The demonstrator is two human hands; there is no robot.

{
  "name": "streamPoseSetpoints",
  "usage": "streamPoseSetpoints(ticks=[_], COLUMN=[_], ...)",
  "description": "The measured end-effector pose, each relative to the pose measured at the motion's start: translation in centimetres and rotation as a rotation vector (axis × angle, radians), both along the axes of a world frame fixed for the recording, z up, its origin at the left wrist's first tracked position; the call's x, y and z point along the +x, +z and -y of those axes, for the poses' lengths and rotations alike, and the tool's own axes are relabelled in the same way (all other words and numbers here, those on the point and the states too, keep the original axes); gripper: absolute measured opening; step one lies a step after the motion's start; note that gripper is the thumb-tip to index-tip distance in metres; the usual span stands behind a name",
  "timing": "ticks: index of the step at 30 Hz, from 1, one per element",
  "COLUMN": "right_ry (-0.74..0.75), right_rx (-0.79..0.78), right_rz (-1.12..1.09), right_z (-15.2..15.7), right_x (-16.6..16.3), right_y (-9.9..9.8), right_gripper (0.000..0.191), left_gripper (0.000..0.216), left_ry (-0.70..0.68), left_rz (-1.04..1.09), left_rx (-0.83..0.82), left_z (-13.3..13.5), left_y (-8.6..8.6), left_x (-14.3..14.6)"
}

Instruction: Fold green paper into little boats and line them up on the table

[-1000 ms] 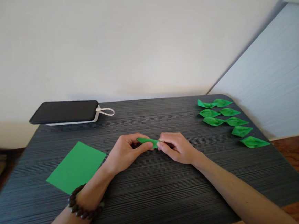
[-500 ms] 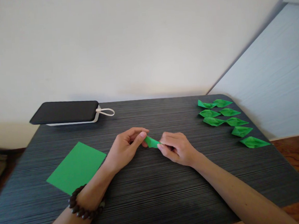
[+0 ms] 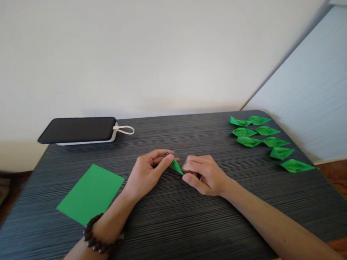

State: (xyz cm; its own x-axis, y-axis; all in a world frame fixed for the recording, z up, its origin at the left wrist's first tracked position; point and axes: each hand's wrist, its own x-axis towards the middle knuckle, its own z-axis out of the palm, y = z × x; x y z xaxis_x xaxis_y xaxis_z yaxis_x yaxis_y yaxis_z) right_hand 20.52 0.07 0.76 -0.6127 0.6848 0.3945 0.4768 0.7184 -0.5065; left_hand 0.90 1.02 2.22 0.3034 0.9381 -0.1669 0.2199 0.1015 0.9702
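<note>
Both hands meet over the middle of a dark striped table [image 3: 181, 225]. Between them is a small folded green paper piece [image 3: 175, 166], tilted with one tip up. My left hand [image 3: 148, 174], with a bead bracelet on its wrist, pinches the piece's upper tip between thumb and forefinger. My right hand [image 3: 204, 175] is curled and pinches the lower end; most of the piece is hidden behind its fingers.
A flat green paper sheet [image 3: 90, 193] lies at the left. Several folded green paper shapes [image 3: 262, 139] lie in rows at the far right. A black phone on a white power bank [image 3: 79, 131] with a loop cord sits at the back left. A white wall stands behind.
The green piece has turned from lying level between the hands to standing tilted. My left fingers shifted to its upper tip. My right hand curled in closer.
</note>
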Motion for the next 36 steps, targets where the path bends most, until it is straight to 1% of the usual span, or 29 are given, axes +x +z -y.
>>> streamPoseSetpoints(ticks=[3, 7, 15, 21, 24, 29, 31, 34, 36], right_ry=[-0.01, -0.032, -0.036, -0.033, -0.036, -0.106, -0.138, -0.146, -0.147], right_rx=[-0.068, -0.098, -0.18, -0.192, -0.183, -0.215, -0.214, -0.192, -0.17], right_rz=[0.035, 0.078, 0.061, 0.044, 0.04, 0.001, -0.012, -0.006, 0.006], right_z=[-0.15, -0.23, -0.27, -0.42, -0.43, -0.15, -0.04, 0.01, -0.04], right_x=[-0.07, -0.19, -0.19, -0.19, -0.12, -0.34, -0.47, -0.52, -0.48], right_y=[-0.11, -0.26, -0.2, -0.19, -0.23, -0.34, -0.35, -0.45, -0.59], right_gripper=[0.032, 0.033, 0.033, 0.034, 0.031, 0.013, 0.011, 0.012, 0.013], left_gripper=[0.04, 0.042, 0.043, 0.043, 0.042, 0.041, 0.04, 0.04, 0.038], left_ry=[-0.034, -0.049, -0.056, -0.059, -0.056, -0.046, -0.042, -0.042, -0.033], left_rz=[0.021, 0.012, -0.013, -0.004, -0.001, -0.02, -0.039, -0.094, -0.159], left_rx=[-0.002, 0.012, 0.045, 0.041, 0.054, 0.081, 0.097, 0.129, 0.199], left_z=[0.03, 0.1, 0.09, 0.05, 0.04, 0.06, 0.07, 0.15, 0.27], left_y=[-0.16, -0.34, -0.45, -0.41, -0.35, -0.42, -0.46, -0.47, -0.47], left_x=[-0.05, -0.11, -0.16, -0.17, -0.1, -0.02, 0.0, 0.09, 0.21])
